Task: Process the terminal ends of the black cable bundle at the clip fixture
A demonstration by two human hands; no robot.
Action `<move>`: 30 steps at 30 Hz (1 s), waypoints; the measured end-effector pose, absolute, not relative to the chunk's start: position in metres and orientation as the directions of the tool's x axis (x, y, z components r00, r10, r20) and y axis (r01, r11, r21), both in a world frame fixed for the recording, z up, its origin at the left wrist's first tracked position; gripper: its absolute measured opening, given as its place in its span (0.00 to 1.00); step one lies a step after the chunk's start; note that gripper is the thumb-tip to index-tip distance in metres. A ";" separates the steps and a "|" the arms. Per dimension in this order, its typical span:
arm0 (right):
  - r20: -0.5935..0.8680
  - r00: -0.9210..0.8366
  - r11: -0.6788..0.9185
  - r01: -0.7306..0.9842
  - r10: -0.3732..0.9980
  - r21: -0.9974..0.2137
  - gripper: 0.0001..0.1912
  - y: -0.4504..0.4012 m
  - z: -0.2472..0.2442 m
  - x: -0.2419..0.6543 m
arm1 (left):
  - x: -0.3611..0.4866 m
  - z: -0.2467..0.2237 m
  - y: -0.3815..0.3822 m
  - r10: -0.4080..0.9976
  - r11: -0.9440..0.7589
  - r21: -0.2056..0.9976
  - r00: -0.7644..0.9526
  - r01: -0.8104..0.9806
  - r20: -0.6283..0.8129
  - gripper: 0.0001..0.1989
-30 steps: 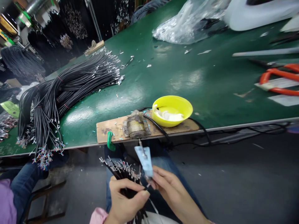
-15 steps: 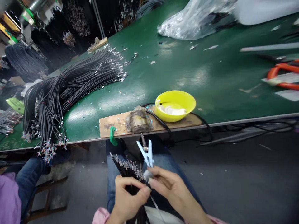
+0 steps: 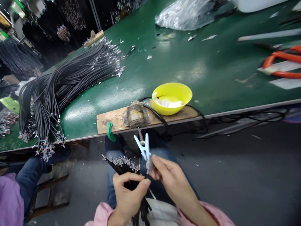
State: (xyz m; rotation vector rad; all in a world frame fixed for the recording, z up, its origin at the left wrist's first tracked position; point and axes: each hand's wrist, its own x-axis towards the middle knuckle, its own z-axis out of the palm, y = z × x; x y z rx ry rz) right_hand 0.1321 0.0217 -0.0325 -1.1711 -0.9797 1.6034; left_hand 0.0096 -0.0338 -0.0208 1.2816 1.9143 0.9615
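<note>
Over the lap, my left hand (image 3: 130, 194) pinches thumb to forefinger around a black cable from a bundle of black cables (image 3: 127, 166) with stripped ends. Just to the right, the fingers of my right hand (image 3: 170, 175) are closed on a small grey piece (image 3: 149, 164), blurred, at the lower end of a light-blue clothespin (image 3: 144, 147). That clothespin's two arms point up, beside a metal shaft (image 3: 140, 135) that sticks out from a small motor (image 3: 135, 114). The motor sits on a wooden board (image 3: 105, 122) at the table edge.
A yellow bowl (image 3: 172, 94) with white material stands on the board. A green clamp (image 3: 110, 131) grips its left end. Black cable bundles (image 3: 70, 72) lie left on the green table (image 3: 178, 62). Orange-handled scissors (image 3: 270, 61) lie right. A person's purple sleeve (image 3: 11, 201) shows lower left.
My right hand has shifted slightly up and away from my left hand, its fingers now more around the grey piece. The whole view has shifted a little, moving the table up and left.
</note>
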 end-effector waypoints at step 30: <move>-0.282 -0.446 -0.492 -0.478 0.850 -0.727 0.18 0.032 -0.026 0.134 | -0.004 -0.002 -0.004 0.995 0.048 0.962 -0.095 0.270 -0.023 0.11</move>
